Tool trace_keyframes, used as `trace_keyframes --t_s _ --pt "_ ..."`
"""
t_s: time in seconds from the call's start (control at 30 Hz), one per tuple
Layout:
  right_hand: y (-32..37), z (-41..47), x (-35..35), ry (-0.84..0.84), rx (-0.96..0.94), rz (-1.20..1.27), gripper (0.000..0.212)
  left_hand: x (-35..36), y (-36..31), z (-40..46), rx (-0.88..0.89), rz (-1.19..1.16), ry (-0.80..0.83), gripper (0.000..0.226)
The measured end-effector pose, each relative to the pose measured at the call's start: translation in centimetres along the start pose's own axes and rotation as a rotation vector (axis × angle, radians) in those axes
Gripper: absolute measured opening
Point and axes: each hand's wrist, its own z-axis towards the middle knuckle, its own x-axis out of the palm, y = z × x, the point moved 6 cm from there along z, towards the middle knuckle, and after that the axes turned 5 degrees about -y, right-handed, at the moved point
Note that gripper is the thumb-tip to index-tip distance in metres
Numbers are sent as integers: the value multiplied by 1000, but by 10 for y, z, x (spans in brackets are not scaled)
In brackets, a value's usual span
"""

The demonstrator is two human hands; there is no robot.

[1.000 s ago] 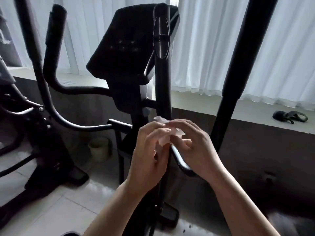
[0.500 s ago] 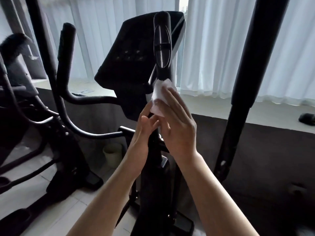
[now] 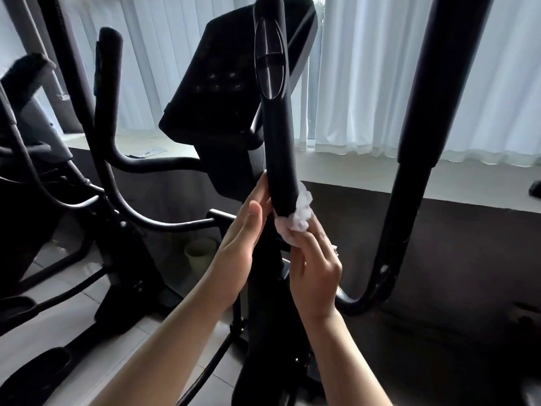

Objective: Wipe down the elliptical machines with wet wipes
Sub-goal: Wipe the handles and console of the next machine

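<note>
Underfoot, pale floor tiles (image 3: 58, 326); white curtains (image 3: 366, 83) and a window ledge (image 3: 336, 168) at 12 o'clock. Second elliptical (image 3: 35, 177) crowds 9 o'clock; thick black swing arm (image 3: 415, 142) at 3. Centre: black handlebar grip (image 3: 278, 148), upright, before the console (image 3: 222, 89). Right hand (image 3: 314, 276) pinches a crumpled white wet wipe (image 3: 300, 218) against the grip's lower end. Left hand (image 3: 240, 241), fingers straight, touches the grip at 9 o'clock.

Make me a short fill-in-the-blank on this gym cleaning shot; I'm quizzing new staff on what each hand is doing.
1. The crumpled wet wipe is held by the ____ hand.
2. The wipe is pressed against the lower end of the black ____, in front of the console.
3. The left hand touches the handlebar grip with ____ fingers.

Missing words: right; handlebar grip; straight
</note>
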Motion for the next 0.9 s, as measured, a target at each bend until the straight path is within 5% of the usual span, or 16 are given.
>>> trace_keyframes --t_s 0.17,0.37,0.53,0.7,0.9 --pt "-30 -14 3 11 270 104 8 -1 -1 -2 7 68 28 56" --pt "-6 22 -7 -106 260 119 4 -5 -2 2 40 134 29 75" --pt "22 81 8 -69 84 190 5 -29 -32 21 118 195 -139 58" --pt "59 173 39 -132 -209 102 11 -40 -72 56 278 166 -184 75" --pt "56 175 60 92 -359 -48 9 -31 -75 60 250 -25 -200 45"
